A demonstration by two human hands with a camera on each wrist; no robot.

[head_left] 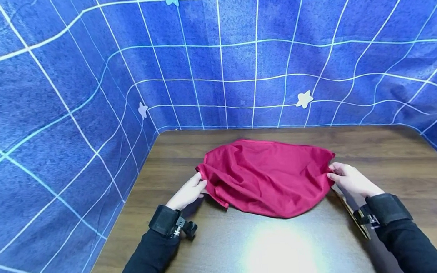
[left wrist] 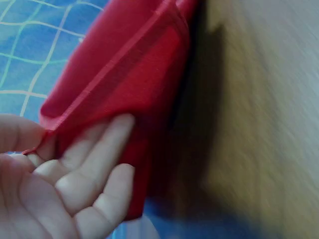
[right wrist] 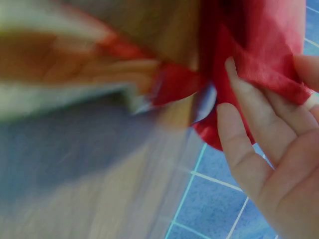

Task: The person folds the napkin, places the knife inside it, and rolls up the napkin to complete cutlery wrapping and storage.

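Left hand (head_left: 186, 193) pinches cloth (head_left: 270, 177) at left end, right hand (head_left: 355, 181) at right; other fingers loosely extended, table (head_left: 204, 246) below.

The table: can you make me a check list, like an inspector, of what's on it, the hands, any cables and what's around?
Surface: brown table, wood-look, with a bright glare at the front.
Job's things: one red cloth, wrinkled, spread out between the hands.
Clutter: a thin flat thing by the right wrist, partly hidden; I can't tell what it is.
Left hand: fingers pinch the cloth's left edge.
Right hand: fingers pinch the cloth's right edge.
Cables: nothing seen.
Surroundings: a blue curtain with pale grid lines and stars, behind the table and along its left side.
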